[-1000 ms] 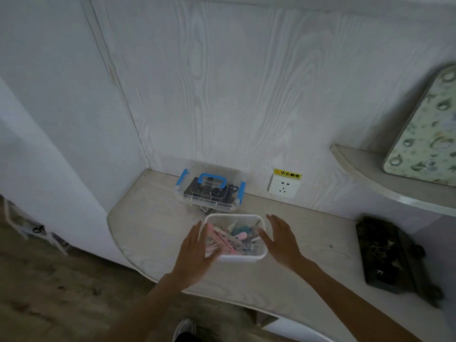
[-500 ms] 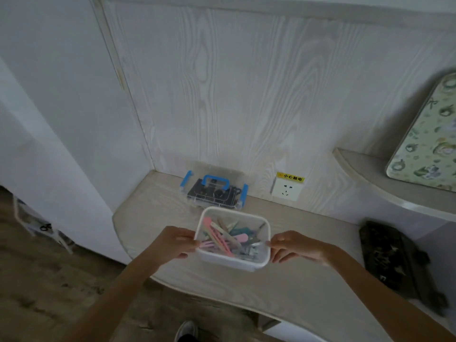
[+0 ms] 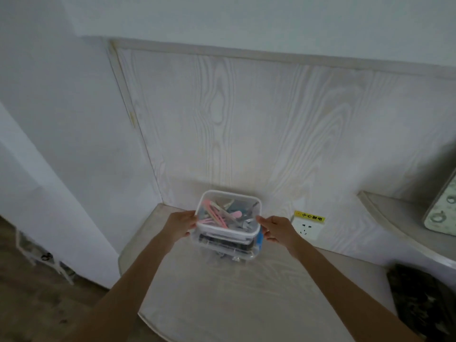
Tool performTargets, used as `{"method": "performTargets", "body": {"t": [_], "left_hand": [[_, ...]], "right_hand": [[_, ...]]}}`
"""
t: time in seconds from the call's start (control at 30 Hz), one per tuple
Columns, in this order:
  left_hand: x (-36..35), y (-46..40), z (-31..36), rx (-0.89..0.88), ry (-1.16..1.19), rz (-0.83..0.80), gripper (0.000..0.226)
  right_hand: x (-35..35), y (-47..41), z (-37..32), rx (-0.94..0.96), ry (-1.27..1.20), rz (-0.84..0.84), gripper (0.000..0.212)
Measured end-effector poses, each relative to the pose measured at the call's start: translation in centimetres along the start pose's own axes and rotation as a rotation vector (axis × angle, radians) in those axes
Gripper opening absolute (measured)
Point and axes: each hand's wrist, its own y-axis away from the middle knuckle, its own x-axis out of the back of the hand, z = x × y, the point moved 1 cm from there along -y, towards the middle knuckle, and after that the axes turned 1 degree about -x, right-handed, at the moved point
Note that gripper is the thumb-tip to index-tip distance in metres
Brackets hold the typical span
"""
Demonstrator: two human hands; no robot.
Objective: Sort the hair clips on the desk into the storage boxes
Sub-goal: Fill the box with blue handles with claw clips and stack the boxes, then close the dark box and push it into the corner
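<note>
Head view: the left hand (image 3: pixel 181 223) grips the left rim of the white box (image 3: pixel 229 232), and the right hand (image 3: pixel 277 229) pinches its right rim, fingers curled on the edge. Between the two hands, the box holds a heap of hair clips (image 3: pixel 222 217), pink and grey among them. Directly under the box is the clear lidded box (image 3: pixel 229 249) with blue latches; whether the two touch I cannot tell. Below the forearms spreads the pale desk (image 3: pixel 222 292). Just beyond the right hand, a wall socket (image 3: pixel 307 229) sits under a yellow label.
</note>
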Motion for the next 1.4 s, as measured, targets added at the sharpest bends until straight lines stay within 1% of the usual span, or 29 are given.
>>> {"method": "performTargets", "body": {"t": [0.07, 0.1, 0.13, 0.17, 0.2, 0.23, 0.3, 0.37, 0.43, 0.47, 0.5, 0.57, 0.63, 0.73, 0.87, 0.93, 0.97, 1.03, 1.07, 1.1, 1.13, 1.17, 1.27, 1.33, 1.4], "left_hand": [[-0.1, -0.9, -0.3, 0.009, -0.062, 0.000, 0.043], [-0.1, -1.0, -0.6, 0.047, -0.089, 0.001, 0.051], [0.0, -1.3, -1.2, 0.123, -0.059, -0.025, 0.059], [0.0, -1.0, -1.7, 0.208, 0.005, -0.079, 0.065], [0.1, -1.1, -2.2, 0.272, 0.081, -0.137, 0.068], [0.6, -1.2, -2.5, 0.307, 0.131, -0.186, 0.069], [2.3, -1.9, -2.9, 0.315, 0.198, -0.221, 0.067], [4.6, -2.9, -3.1, 0.298, 0.307, -0.170, 0.057], [7.1, -3.9, -3.5, 0.276, 0.357, -0.064, 0.045], [8.3, -4.4, -3.9, 0.282, 0.385, -0.005, 0.044], [9.1, -4.7, -4.1, 0.305, 0.390, 0.038, 0.052], [11.4, -5.8, -4.6, 0.382, 0.364, 0.063, 0.082], [13.0, -6.9, -4.5, 0.409, 0.391, 0.043, 0.094], [14.0, -8.1, -4.0, 0.429, 0.376, 0.028, 0.098], [14.0, -7.8, -3.9, 0.419, 0.325, 0.012, 0.099], [13.6, -6.9, -3.7, 0.440, 0.353, 0.038, 0.105], [13.2, -6.5, -3.5, 0.412, 0.391, 0.080, 0.105], [11.7, -5.4, -3.2, 0.288, 0.474, 0.219, 0.094], [10.8, -4.6, -3.0, 0.247, 0.485, 0.315, 0.083], [9.4, -3.6, -2.8, 0.226, 0.449, 0.387, 0.069], [8.0, -2.7, -2.7, 0.211, 0.407, 0.411, 0.057], [6.6, -2.0, -2.5, 0.183, 0.375, 0.386, 0.046], [-0.4, 0.4, -1.3, 0.160, 0.357, 0.210, 0.022], [-5.8, 2.0, -0.6, 0.146, 0.304, 0.030, 0.018], [-12.1, 3.9, -0.3, 0.154, 0.245, -0.143, 0.019]], "right_hand": [[0.3, -0.3, 0.5, -0.094, 0.055, 0.018, 0.041], [0.3, -0.3, 0.9, -0.172, 0.047, -0.023, 0.053], [0.1, -0.5, 1.2, -0.256, -0.008, -0.095, 0.067], [0.0, -0.5, 1.6, -0.319, -0.089, -0.189, 0.076], [-0.2, -0.6, 1.7, -0.344, -0.163, -0.277, 0.077], [-0.4, -0.9, 1.6, -0.347, -0.199, -0.334, 0.073], [-1.5, -1.6, 0.9, -0.351, -0.205, -0.374, 0.068], [-3.5, -2.2, -0.3, -0.355, -0.198, -0.388, 0.068], [-6.6, -3.2, -1.7, -0.326, -0.185, -0.407, 0.067], [-8.3, -3.6, -2.5, -0.312, -0.181, -0.414, 0.067], [-9.8, -3.7, -3.2, -0.291, -0.179, -0.415, 0.067], [-13.6, -4.3, -4.9, -0.273, -0.180, -0.424, 0.066], [-16.4, -5.0, -6.2, -0.269, -0.178, -0.426, 0.067], [-17.9, -6.3, -7.0, -0.279, -0.146, -0.413, 0.072], [-17.5, -6.9, -6.9, -0.307, -0.164, -0.394, 0.072], [-17.3, -6.4, -6.8, -0.318, -0.187, -0.404, 0.073], [-17.2, -6.1, -6.7, -0.319, -0.195, -0.417, 0.076], [-16.2, -5.4, -6.0, -0.308, -0.244, -0.432, 0.081], [-15.3, -5.0, -5.4, -0.299, -0.277, -0.417, 0.083], [-13.8, -4.4, -4.4, -0.293, -0.314, -0.391, 0.083], [-12.2, -3.8, -3.3, -0.290, -0.344, -0.372, 0.079], [-10.6, -3.2, -2.2, -0.291, -0.370, -0.367, 0.073], [-3.6, -0.1, 2.8, -0.298, -0.395, -0.321, 0.054], [1.2, 2.4, 6.5, -0.325, -0.403, -0.236, 0.045], [6.6, 5.7, 10.7, -0.343, -0.511, -0.122, 0.036]]}}
